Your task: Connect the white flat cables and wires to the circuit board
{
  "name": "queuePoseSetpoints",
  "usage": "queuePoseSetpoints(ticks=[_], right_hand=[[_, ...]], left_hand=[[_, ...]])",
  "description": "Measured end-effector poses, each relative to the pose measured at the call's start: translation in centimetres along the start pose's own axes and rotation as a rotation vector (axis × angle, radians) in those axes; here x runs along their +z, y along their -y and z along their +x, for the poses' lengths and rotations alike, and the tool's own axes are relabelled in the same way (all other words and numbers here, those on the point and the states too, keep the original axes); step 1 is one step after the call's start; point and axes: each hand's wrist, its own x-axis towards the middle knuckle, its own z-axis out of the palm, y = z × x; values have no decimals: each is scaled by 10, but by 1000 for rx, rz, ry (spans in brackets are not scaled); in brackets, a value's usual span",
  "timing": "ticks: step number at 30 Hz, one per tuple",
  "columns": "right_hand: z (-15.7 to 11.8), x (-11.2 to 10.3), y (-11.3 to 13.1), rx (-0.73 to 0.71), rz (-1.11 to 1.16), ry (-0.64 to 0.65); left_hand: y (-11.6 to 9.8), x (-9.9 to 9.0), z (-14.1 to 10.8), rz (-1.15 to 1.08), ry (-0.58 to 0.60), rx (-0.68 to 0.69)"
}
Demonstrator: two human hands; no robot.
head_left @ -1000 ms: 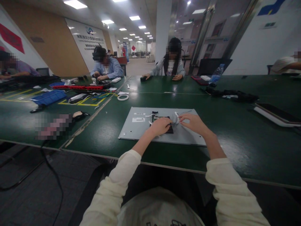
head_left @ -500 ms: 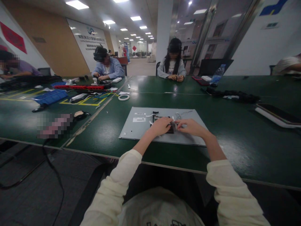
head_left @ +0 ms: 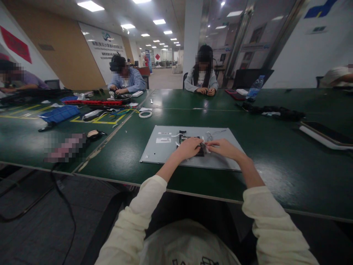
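A flat grey metal panel with white labels lies on the green table in front of me. Near its middle sits a dark component, partly covered by my hands. My left hand rests over this component, its fingers bent together at the right edge of it. My right hand is just to the right, thumb and fingers pinched on something small and pale that I cannot make out. The fingertips of both hands nearly meet. Thin wires lie on the panel behind my right hand.
On the left are a blue tray, a tape roll, coloured wires and a red power strip. A thick device lies at right, with a bottle farther back. Two people sit across the table.
My right hand's fingertips have shifted slightly left, closer to my left hand, and its fingers are drawn more together. My left hand has hardly moved.
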Motion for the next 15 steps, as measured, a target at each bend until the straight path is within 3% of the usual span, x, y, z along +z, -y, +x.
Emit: queuePoseSetpoints(ticks=[6, 15], right_hand=[[7, 11, -10, 26, 139, -79], [11, 15, -18, -32, -10, -47]], left_hand=[[1, 1, 0, -3, 4, 15], [2, 3, 1, 13, -7, 40]])
